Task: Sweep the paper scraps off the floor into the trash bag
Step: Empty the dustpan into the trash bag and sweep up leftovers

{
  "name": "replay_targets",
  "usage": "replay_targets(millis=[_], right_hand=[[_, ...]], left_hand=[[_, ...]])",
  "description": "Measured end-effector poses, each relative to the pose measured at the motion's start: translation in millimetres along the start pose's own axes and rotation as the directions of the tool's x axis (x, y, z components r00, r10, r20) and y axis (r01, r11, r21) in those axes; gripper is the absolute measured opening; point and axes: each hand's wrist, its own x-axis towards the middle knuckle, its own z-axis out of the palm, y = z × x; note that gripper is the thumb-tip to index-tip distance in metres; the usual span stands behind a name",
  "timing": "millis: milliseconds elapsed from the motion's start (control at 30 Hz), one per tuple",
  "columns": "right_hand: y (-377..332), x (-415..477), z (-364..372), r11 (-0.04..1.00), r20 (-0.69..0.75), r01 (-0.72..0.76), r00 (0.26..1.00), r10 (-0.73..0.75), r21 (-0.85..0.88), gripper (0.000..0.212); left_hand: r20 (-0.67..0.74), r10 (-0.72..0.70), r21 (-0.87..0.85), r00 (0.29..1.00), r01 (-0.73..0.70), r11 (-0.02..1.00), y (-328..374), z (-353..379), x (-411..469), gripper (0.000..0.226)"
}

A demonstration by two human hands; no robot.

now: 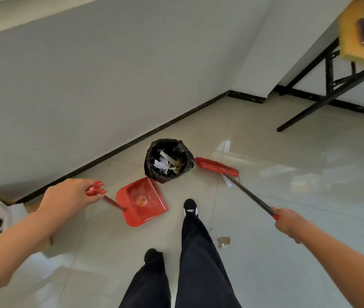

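One black trash bag (169, 160) stuffed with crumpled white paper (162, 163), one red dustpan (142, 201), one red broom (216, 166). So the left hand (72, 194) grips the dustpan handle, and the right hand (287, 221) is wrapped round the broom pole.

Pale tiled floor (298, 207), black trash bag (150, 171) standing on it, white paper scrap (227, 181), brown scrap (223, 241)
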Motion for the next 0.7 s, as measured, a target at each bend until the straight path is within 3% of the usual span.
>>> replay_targets(millis=[133, 300, 467, 700], right_hand=[[-6, -37, 80, 0.985, -0.002, -0.023, 1.000, 0.024, 0.173, 0.055], [10, -85, 169, 0.999, 0.000, -0.032, 0.999, 0.032, 0.012, 0.060], [42, -135, 229, 0.998, 0.062, -0.060, 0.996, 0.061, -0.011, 0.063], [106, -182, 257, 0.894, 0.070, -0.147, 0.989, 0.129, 0.423, 0.063]], left_hand=[[-0.038, 0.048, -0.013, 0.998, -0.048, 0.999, -20, 16, -23, 0.040], [-0.028, 0.135, 0.049, 0.990, -0.133, 0.990, -25, 26, -60, 0.035], [0.024, 0.300, 0.132, 0.954, -0.300, 0.945, -12, 38, -81, 0.022], [0.107, 0.475, 0.311, 0.873, -0.483, 0.818, 30, 49, -78, 0.023]])
